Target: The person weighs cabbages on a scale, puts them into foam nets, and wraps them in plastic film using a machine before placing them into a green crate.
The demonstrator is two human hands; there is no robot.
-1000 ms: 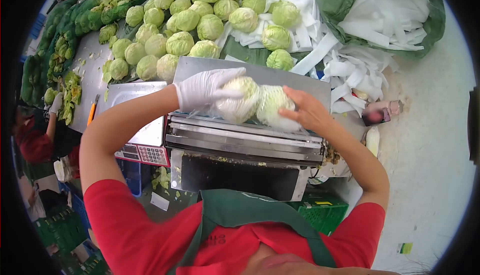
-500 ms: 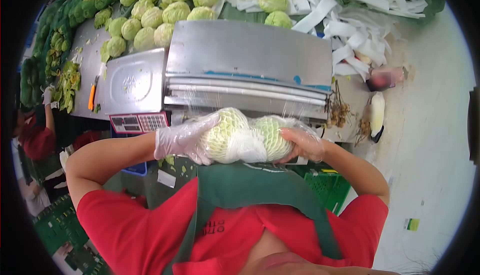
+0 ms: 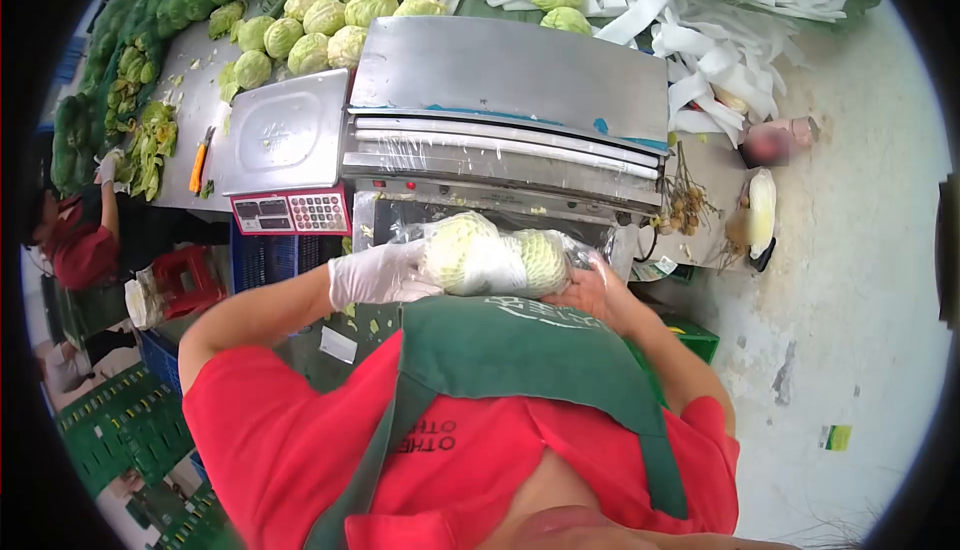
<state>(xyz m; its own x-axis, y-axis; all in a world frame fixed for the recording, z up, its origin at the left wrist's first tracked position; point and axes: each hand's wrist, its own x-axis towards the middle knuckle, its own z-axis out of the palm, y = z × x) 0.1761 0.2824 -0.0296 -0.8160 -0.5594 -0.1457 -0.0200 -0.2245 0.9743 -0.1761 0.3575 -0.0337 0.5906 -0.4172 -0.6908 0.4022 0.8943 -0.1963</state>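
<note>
surface: long metal tabletop (image 3: 190,115), dull grey, flecked with leaf scraps. floor (image 3: 860,280) pale concrete, stained. green plastic crates (image 3: 120,430) low at left.

machine: stainless wrapping machine (image 3: 510,75), flat sloped top, rollers of clear film along its front edge. beside it, touching on the left, a steel scale (image 3: 285,130) with a red keypad panel.

produce: loose heap of round pale-green cabbages (image 3: 320,15) on the tabletop behind the scale, too many and partly cut off to count. white foam strips (image 3: 720,50) piled at upper right. one orange-handled knife (image 3: 200,160) lies left of the scale.

in hand: two cabbages side by side, wrapped together in glossy clear film, one bundle (image 3: 495,255), held at chest height just in front of the machine, above the green apron (image 3: 520,350).
left hand (image 3: 375,272), in a thin white glove, grips the bundle's left end.
right hand (image 3: 590,290), bare, cups its right end from below.

another person in a red sleeve (image 3: 75,250) works at far left.
</note>
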